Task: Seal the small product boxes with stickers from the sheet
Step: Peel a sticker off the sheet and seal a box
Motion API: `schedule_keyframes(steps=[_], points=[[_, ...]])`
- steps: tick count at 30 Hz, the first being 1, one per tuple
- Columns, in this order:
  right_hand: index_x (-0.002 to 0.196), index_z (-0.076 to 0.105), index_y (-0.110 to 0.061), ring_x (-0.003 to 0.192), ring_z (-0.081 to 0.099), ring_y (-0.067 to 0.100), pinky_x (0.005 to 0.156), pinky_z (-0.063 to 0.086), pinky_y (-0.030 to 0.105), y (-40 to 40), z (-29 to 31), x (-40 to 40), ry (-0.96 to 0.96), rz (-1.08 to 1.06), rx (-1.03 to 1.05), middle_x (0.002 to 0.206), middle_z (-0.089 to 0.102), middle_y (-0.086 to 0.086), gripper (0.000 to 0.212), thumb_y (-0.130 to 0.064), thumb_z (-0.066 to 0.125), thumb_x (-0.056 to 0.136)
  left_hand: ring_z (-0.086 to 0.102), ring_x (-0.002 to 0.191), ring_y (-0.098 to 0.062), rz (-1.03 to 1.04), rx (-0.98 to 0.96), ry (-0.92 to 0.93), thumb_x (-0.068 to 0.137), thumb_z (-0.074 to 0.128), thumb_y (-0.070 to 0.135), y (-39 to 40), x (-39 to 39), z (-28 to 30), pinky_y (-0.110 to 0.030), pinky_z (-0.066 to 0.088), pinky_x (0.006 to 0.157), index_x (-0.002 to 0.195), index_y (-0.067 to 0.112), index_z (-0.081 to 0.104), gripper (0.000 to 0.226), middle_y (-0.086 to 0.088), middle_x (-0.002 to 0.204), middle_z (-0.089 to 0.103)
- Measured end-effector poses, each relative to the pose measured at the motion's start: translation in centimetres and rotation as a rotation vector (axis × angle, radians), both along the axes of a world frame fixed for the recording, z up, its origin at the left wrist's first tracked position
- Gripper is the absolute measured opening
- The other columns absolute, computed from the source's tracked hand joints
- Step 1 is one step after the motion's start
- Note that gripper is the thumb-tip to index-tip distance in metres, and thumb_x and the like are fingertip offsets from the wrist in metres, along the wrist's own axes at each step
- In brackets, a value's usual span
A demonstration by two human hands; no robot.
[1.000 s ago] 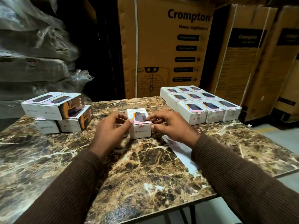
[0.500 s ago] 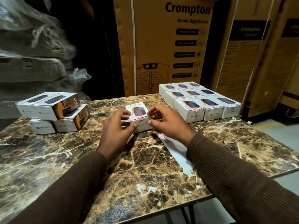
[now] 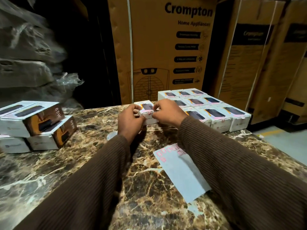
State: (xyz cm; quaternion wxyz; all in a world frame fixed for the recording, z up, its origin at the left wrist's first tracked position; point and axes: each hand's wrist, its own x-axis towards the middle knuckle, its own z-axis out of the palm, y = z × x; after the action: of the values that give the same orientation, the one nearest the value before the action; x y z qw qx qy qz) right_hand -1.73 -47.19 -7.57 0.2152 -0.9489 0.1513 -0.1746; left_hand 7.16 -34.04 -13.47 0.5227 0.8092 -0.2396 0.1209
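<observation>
At a brown marble-patterned tabletop (image 3: 83, 171), I hold a small white product box (image 3: 146, 112) between both hands near the far edge. My left hand (image 3: 131, 120) curls its fingers around the box's left end; my right hand (image 3: 167, 112) pinches at its front top edge, where a small pink sticker (image 3: 150, 113) seems to sit, though blur obscures it. The white backing sheet with pink stickers (image 3: 179, 170) lies beneath my right forearm. Rows of matching white boxes (image 3: 216, 112) stand just right; stacked white-and-orange boxes (image 3: 38, 125) rest far left. Tall brown Crompton cartons (image 3: 166, 47) stand behind.
</observation>
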Motion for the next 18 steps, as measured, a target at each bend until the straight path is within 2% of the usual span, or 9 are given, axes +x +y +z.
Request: schedule_keyframes(steps=[5,8,11,15,18], points=[[0.099,0.068,-0.009,0.111,0.061,0.031,0.079,0.04,0.03,-1.1,-0.6,3.8,0.002,-0.089,-0.046,0.128,0.06,0.018,0.013,-0.02,0.063,0.093,0.073,0.094,-0.019,0.001,0.011,0.006,0.084,0.081,0.012,-3.3,3.4,0.0,-0.032,0.059,0.083,0.111,0.022,0.072,0.03,-0.002,0.102,0.075],[0.111,0.069,-0.007,0.118,0.06,0.035,0.085,0.043,0.033,-1.5,-0.6,4.9,0.009,-0.095,-0.093,0.129,0.06,0.02,0.023,-0.021,0.058,0.096,0.072,0.094,-0.021,-0.004,0.01,-0.001,0.083,0.079,0.013,-4.6,5.0,0.0,-0.036,0.061,0.086,0.109,0.022,0.073,0.028,-0.002,0.099,0.076],[0.126,0.068,-0.005,0.126,0.057,0.034,0.096,0.048,0.038,-1.9,-0.3,5.2,0.032,-0.093,-0.149,0.132,0.062,0.018,0.032,-0.02,0.055,0.1,0.072,0.097,-0.02,-0.016,0.015,-0.004,0.085,0.078,0.013,-5.4,6.0,-0.1,-0.035,0.06,0.088,0.115,0.02,0.074,0.031,-0.005,0.104,0.076],[0.124,0.069,-0.005,0.124,0.056,0.032,0.095,0.048,0.037,-2.4,-0.3,5.2,0.069,-0.095,-0.25,0.129,0.062,0.017,0.03,-0.012,0.053,0.099,0.072,0.102,-0.019,-0.07,0.021,-0.001,0.087,0.078,0.009,-6.0,6.8,-0.1,-0.037,0.06,0.095,0.129,0.015,0.071,0.042,-0.007,0.117,0.075],[0.126,0.069,-0.007,0.122,0.058,0.031,0.097,0.051,0.04,-2.7,-0.5,5.4,0.102,-0.101,-0.303,0.129,0.064,0.015,0.032,-0.012,0.054,0.098,0.068,0.104,-0.014,-0.103,0.045,0.028,0.09,0.078,0.01,-6.4,7.1,0.0,-0.028,0.056,0.095,0.141,0.016,0.065,0.052,-0.006,0.132,0.071]])
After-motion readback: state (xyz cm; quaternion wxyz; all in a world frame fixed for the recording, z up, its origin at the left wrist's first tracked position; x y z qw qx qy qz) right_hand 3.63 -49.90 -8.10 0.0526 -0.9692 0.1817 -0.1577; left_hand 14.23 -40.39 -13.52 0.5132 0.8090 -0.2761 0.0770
